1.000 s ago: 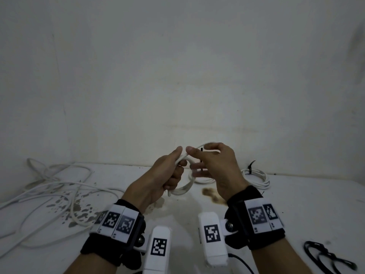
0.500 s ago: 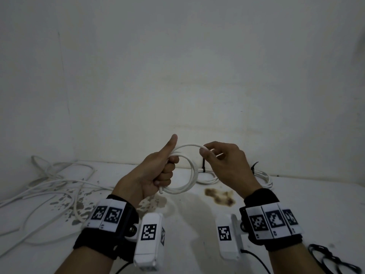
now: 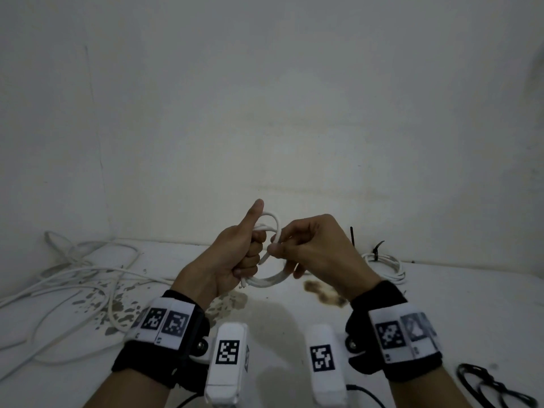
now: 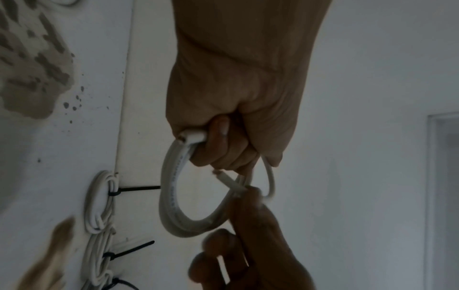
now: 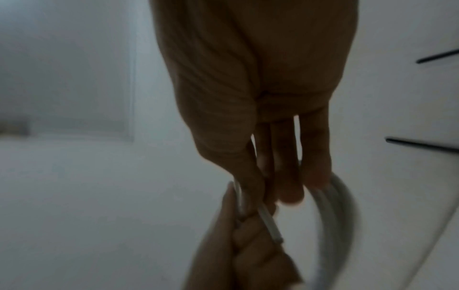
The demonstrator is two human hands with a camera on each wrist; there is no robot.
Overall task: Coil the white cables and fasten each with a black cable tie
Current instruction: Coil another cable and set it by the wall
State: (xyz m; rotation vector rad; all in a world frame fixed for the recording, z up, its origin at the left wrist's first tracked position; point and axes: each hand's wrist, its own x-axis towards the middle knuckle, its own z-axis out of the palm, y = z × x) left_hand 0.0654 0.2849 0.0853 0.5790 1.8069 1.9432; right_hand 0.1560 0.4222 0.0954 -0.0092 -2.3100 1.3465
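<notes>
White, stained tabletop (image 3: 279, 316) meets a plain white wall in the head view. Above the brown stain (image 3: 322, 291), the left hand (image 3: 232, 257) is fisted round a small white cable coil (image 3: 269, 279), thumb raised. The right hand (image 3: 318, 251) pinches the coil's loose strand between thumb and forefinger. Behind the stain lie tied coils (image 3: 385, 265) with black cable ties (image 3: 378, 247); far left of it sprawl loose white cables (image 3: 73, 278); far right, spare black ties (image 3: 494, 387).

From the left wrist, the left hand (image 4: 238, 109) clenches the coil (image 4: 174, 196), and the cut cable end (image 4: 227, 179) sticks out by the knuckles. Tied coils (image 4: 99, 208) lie beyond the stain.

From the right wrist, blurred, the right hand's (image 5: 255, 109) fingertips (image 5: 250, 182) nip a strand beside the coil (image 5: 340, 208).
</notes>
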